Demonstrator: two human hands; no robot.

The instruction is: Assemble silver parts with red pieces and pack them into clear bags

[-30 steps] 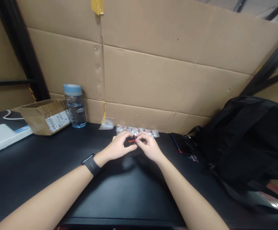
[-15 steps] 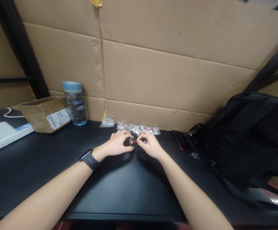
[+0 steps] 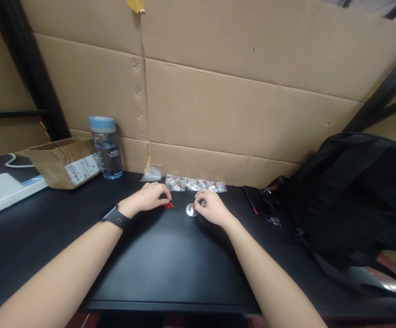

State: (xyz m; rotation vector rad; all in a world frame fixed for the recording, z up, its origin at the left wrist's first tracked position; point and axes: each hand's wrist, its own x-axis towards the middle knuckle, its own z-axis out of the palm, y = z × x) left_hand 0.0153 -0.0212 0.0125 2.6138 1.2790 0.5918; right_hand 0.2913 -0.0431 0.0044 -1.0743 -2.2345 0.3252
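Note:
My left hand [image 3: 150,196] is curled low over the black tabletop, its fingertips closed at a looped red cord [image 3: 168,206]. The cord's far end is hidden under the fingers. To the right, a shiny round metal disc [image 3: 190,210] with a raised middle lies nearly flat on the table. My right hand [image 3: 211,207] is closed in a pinch at the disc's centre, where a bit of red shows. Another small shiny edge [image 3: 204,203] is partly covered by its fingers. Behind both hands, several clear bags [image 3: 196,184] hold similar silvery discs with red parts.
A small empty-looking clear bag [image 3: 152,173], a water bottle [image 3: 106,148] and a brown paper bag [image 3: 56,168] stand at back left, beside a white power strip [image 3: 10,193]. At right are a dark flat device [image 3: 252,200], small trinkets [image 3: 273,222] and a black backpack [image 3: 351,196].
My hands have moved apart, the left one going left with the red cord. The metal disc, earlier held up by my left hand, is now down on the table by my right hand.

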